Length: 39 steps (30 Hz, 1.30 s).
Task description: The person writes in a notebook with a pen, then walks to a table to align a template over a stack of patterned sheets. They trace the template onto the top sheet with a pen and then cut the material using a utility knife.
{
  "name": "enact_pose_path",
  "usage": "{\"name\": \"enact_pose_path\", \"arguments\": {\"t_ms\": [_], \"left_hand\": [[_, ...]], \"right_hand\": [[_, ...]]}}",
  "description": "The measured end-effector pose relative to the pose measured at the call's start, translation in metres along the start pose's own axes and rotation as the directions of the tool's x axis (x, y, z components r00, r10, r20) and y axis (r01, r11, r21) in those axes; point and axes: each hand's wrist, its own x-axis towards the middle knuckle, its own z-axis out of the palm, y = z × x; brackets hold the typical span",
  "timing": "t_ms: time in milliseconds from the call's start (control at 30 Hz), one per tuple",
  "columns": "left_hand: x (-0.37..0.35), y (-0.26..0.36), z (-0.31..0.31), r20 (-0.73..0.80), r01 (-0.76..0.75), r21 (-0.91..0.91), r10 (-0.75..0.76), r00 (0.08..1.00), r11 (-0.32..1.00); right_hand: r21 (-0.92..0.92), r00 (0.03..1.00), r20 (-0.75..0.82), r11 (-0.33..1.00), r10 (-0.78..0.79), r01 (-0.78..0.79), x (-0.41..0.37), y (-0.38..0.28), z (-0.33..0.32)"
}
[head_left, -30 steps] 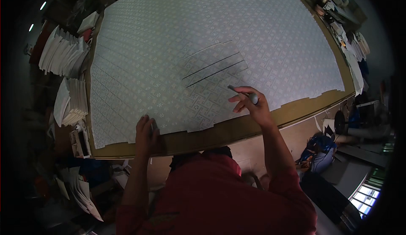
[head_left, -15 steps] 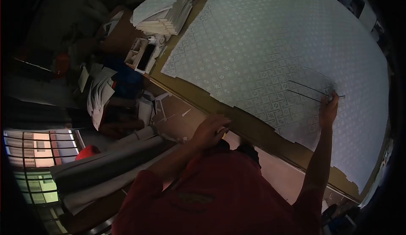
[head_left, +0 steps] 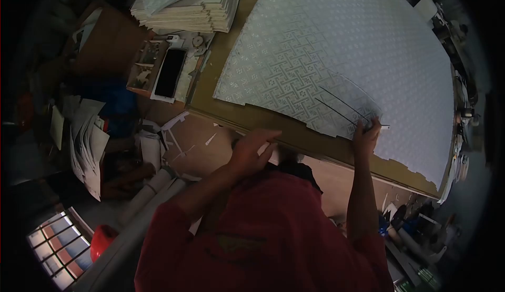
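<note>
A large pale sheet (head_left: 400, 66) with a lattice-and-flower pattern covers the table; its near border is notched. My right hand (head_left: 366, 134) is closed over the sheet near this border, fingers pinched on a tool with two long thin dark prongs (head_left: 342, 109). The prongs reach away to the left over the pattern, and a small whitish end shows on the other side of the fingers. My left hand (head_left: 252, 151) is at the table's brown front edge (head_left: 284, 126), fingers loosely stretched and thumb apart, with nothing in it.
On the left, a phone (head_left: 170, 73) lies beside a small compartment box (head_left: 144, 66). Behind them rises a thick stack of patterned sheets (head_left: 210, 11). Loose papers (head_left: 88, 145) hang lower left, near long rolls (head_left: 147, 192). Paper scraps (head_left: 173, 134) lie below the table.
The view has turned and shifted, so the table's left side appears closer. My right hand is still pinched on the tool over the sheet; my left stays at the edge.
</note>
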Motion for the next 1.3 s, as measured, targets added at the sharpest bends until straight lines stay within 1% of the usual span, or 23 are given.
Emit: {"name": "enact_pose_path", "arguments": {"t_ms": [33, 100, 133, 167, 200, 233, 267, 300, 367, 400, 467, 500, 567, 600, 667, 733, 833, 967, 1000, 1067, 1100, 1167, 1300], "left_hand": [[0.006, -0.006, -0.012, -0.07, -0.007, 0.04, 0.01, 0.997, 0.999], [0.028, -0.024, -0.036, -0.102, -0.04, 0.217, 0.063, 0.993, 0.975], [0.038, -0.032, -0.045, -0.088, -0.045, 0.207, 0.064, 0.994, 0.977], [0.051, -0.038, -0.055, -0.114, -0.072, 0.29, 0.109, 0.987, 0.954], [0.06, -0.043, -0.064, -0.143, -0.092, 0.378, 0.157, 0.977, 0.921], [0.063, -0.047, -0.071, -0.15, -0.094, 0.387, 0.163, 0.975, 0.917], [0.065, -0.053, -0.077, -0.102, -0.079, 0.496, 0.148, 0.984, 0.865], [0.065, -0.057, -0.082, -0.05, -0.069, 0.6, 0.124, 0.991, 0.797], [0.063, -0.059, -0.088, -0.044, -0.064, 0.616, 0.116, 0.992, 0.785], [0.06, -0.06, -0.089, -0.044, -0.053, 0.619, 0.102, 0.994, 0.784], [0.051, -0.053, -0.087, -0.047, -0.038, 0.633, 0.088, 0.995, 0.773], [0.048, -0.05, -0.085, -0.058, -0.024, 0.64, 0.08, 0.995, 0.768], [0.047, -0.055, -0.085, -0.066, -0.015, 0.661, 0.077, 0.995, 0.75], [0.044, -0.059, -0.084, -0.066, -0.011, 0.674, 0.076, 0.995, 0.739], [0.051, -0.053, -0.082, -0.054, -0.006, 0.68, 0.058, 0.997, 0.734], [0.065, -0.051, -0.083, -0.038, -0.018, 0.677, 0.059, 0.998, 0.735], [0.094, -0.058, -0.088, 0.007, -0.086, 0.65, 0.108, 0.994, 0.755], [0.118, -0.075, -0.111, 0.141, -0.212, 0.565, 0.161, 0.977, 0.797], [0.125, -0.076, -0.115, 0.18, -0.249, 0.541, 0.179, 0.967, 0.803], [0.127, -0.071, -0.117, 0.197, -0.295, 0.532, 0.223, 0.955, 0.793], [0.125, -0.07, -0.119, 0.201, -0.313, 0.546, 0.241, 0.949, 0.777], [0.124, -0.071, -0.118, 0.205, -0.332, 0.532, 0.262, 0.943, 0.779], [0.126, -0.072, -0.12, 0.206, -0.361, 0.515, 0.297, 0.932, 0.778]], "right_hand": [[0.008, 0.999, 0.042, 1.0, 0.021, -0.021, -0.004, -0.027, 0.006], [0.013, 0.993, 0.101, 0.998, -0.063, 0.062, -0.015, -0.062, 0.024], [0.063, 0.987, 0.115, 0.993, -0.11, 0.104, -0.021, -0.087, 0.03], [0.124, 0.978, 0.121, 0.98, -0.168, 0.153, -0.023, -0.112, 0.034], [0.129, 0.979, 0.114, 0.979, -0.172, 0.157, -0.022, -0.131, 0.034], [0.299, 0.97, 0.216, 0.953, -0.114, 0.045, -0.02, -0.148, 0.034], [0.451, 0.943, 0.325, 0.889, -0.076, -0.083, -0.016, -0.157, 0.033], [0.464, 0.944, 0.322, 0.882, -0.078, -0.085, -0.014, -0.161, 0.032], [0.406, 0.912, 0.397, 0.911, -0.1, -0.077, -0.011, -0.161, 0.031], [0.416, 0.912, 0.398, 0.906, -0.098, -0.084, -0.014, -0.156, 0.032], [0.344, 0.903, 0.322, 0.924, -0.282, 0.166, -0.025, -0.141, 0.031], [0.354, 0.902, 0.327, 0.921, -0.283, 0.161, -0.031, -0.133, 0.026], [0.351, 0.861, 0.323, 0.895, -0.393, 0.277, -0.039, -0.119, 0.02], [0.365, 0.858, 0.331, 0.892, -0.394, 0.269, -0.037, -0.113, 0.022], [0.339, 0.828, 0.332, 0.876, -0.453, 0.343, -0.041, -0.106, 0.017], [0.328, 0.835, 0.355, 0.892, -0.421, 0.31, -0.038, -0.107, 0.015], [0.308, 0.858, 0.354, 0.913, -0.373, 0.269, -0.029, -0.111, 0.016], [0.314, 0.913, 0.294, 0.931, -0.282, 0.186, -0.033, -0.119, 0.018], [0.287, 0.923, 0.284, 0.941, -0.262, 0.179, -0.037, -0.121, 0.019], [0.264, 0.948, 0.201, 0.945, -0.249, 0.192, -0.043, -0.124, 0.029], [0.237, 0.95, 0.199, 0.953, -0.239, 0.19, -0.046, -0.127, 0.032], [0.199, 0.972, 0.143, 0.967, -0.189, 0.158, -0.054, -0.134, 0.037], [0.152, 0.968, 0.136, 0.97, -0.21, 0.189, -0.052, -0.138, 0.036]]}}
